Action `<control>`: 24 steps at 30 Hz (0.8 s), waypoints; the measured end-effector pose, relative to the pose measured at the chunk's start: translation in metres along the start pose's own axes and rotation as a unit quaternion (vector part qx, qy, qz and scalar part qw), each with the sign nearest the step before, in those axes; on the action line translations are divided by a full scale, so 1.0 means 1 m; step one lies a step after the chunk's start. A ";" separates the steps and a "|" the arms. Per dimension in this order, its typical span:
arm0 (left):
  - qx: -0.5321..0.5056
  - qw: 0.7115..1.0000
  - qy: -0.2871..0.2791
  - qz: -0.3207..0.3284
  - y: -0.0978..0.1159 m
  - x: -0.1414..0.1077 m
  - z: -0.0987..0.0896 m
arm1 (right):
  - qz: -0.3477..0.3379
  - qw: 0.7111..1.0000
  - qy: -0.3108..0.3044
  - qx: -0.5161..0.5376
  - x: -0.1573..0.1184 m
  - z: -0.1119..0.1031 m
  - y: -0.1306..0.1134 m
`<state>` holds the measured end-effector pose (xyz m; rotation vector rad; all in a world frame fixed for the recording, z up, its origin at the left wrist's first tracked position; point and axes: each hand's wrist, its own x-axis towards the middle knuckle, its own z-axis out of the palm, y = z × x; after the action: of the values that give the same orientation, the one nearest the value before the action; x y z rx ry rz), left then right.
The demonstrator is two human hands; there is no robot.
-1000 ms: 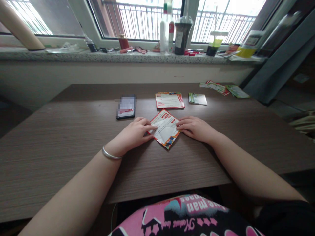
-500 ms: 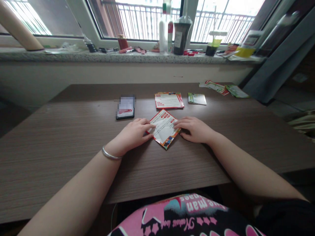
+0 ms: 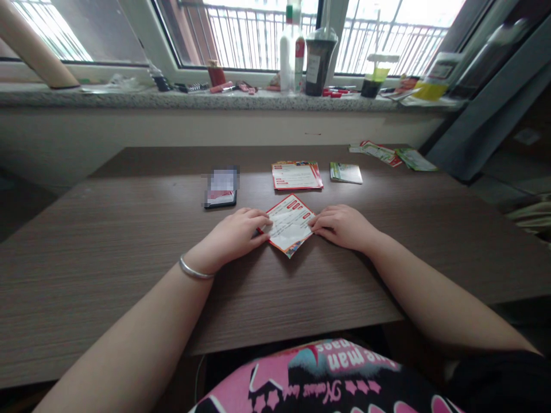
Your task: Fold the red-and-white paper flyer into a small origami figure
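A square sheet of printed paper [image 3: 289, 226], white with red edges and a colourful corner, lies turned like a diamond on the table between my hands. My left hand [image 3: 241, 234] pinches its left corner between thumb and fingers. At the right corner, the fingers and thumb of my right hand [image 3: 342, 226] are closed on the paper. Just beyond the sheet sits a stack of similar printed papers [image 3: 297, 175]. Right of that stack is a smaller pile of green and white papers [image 3: 346, 172].
A phone [image 3: 221, 188] with a blurred screen lies left of the stack. Loose paper strips [image 3: 381, 152] are at the table's far right. The sill [image 3: 241, 101] beyond holds bottles, a dark drink cup [image 3: 317, 66] and small items. The wooden table [image 3: 107, 246] extends to both sides.
My right thumb and fingers have come together on the paper's right corner. The sheet's near corner has shifted slightly away from me, and the sheet looks flatter. My left hand has barely moved.
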<state>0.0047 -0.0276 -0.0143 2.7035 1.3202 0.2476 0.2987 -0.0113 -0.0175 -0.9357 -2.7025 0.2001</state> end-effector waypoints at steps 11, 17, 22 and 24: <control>0.035 0.999 0.004 -0.016 0.004 -0.002 -0.006 | 0.042 0.996 -0.001 0.077 -0.002 0.002 0.005; 0.098 0.995 0.013 -0.028 0.008 -0.002 -0.010 | 0.029 0.994 0.003 0.109 -0.001 0.004 0.008; 0.137 0.990 0.022 -0.036 0.009 -0.001 -0.010 | 0.078 0.992 0.040 0.095 -0.001 0.006 0.004; 0.133 0.990 0.029 -0.044 0.008 -0.001 -0.009 | 0.119 0.988 0.053 0.087 0.000 0.007 0.000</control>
<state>0.0088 -0.0327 -0.0039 2.8608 1.5903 0.1528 0.2973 -0.0115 -0.0239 -1.1778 -2.4265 0.4154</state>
